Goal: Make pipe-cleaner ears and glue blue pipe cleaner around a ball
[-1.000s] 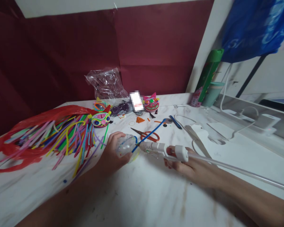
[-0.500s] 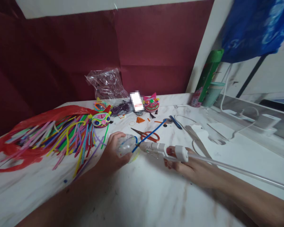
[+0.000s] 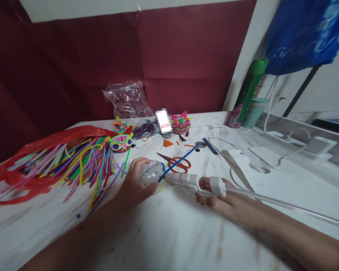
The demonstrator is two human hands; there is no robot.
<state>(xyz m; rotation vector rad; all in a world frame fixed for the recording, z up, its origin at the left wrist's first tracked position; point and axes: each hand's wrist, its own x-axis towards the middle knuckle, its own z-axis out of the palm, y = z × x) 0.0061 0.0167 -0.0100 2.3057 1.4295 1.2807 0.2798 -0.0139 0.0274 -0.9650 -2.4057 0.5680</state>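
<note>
My left hand (image 3: 137, 180) is wrapped round a clear plastic piece (image 3: 151, 173), rounded, perhaps a bottle part, low over the table. A blue pipe cleaner (image 3: 182, 160) sticks out from its right side, up and to the right. My right hand (image 3: 217, 201) grips a white hot glue gun (image 3: 190, 181) with a long glue stick (image 3: 285, 206) trailing from its back. The gun's nozzle meets the plastic piece near the base of the blue pipe cleaner; whether glue is flowing I cannot tell. Orange-handled scissors (image 3: 179, 164) lie just behind the nozzle.
Colourful pipe cleaners (image 3: 81, 162) spread over a red plastic bag (image 3: 53, 135) at left. Decorated animal heads (image 3: 121, 143) stand towards the back. A blue cutter (image 3: 209, 146) and a white cable (image 3: 231, 175) lie at right, near a green cup (image 3: 255, 113).
The glue gun's nozzle has shifted slightly down and left along the plastic piece. My left hand keeps its hold almost unmoved.
</note>
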